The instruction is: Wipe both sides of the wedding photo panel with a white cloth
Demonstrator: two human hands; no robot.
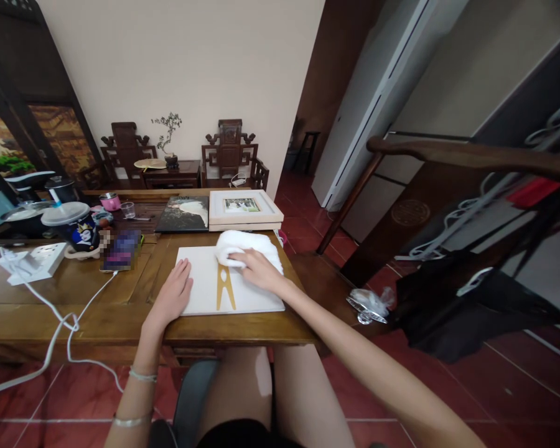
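Note:
A flat white board or album [200, 292] with a gold, A-shaped mark [224, 292] on its face lies near the table's front edge. My left hand [173, 292] rests flat along the board's left edge, fingers stretched out. On the upper right of the board, a bunched white towel [256, 241] hides that corner and the top of the gold mark. My right hand [256, 267] is closed on the towel's near side, pressing it against the board. The fingertips are partly sunk in the cloth.
Behind the board lie a dark picture album [184, 213] and a white framed picture [246, 211]. Leftward are a phone [121, 250], a power strip [40, 262] with white cables, and a lidded cup [74, 224]. A wooden chair [448, 155] stands at the right.

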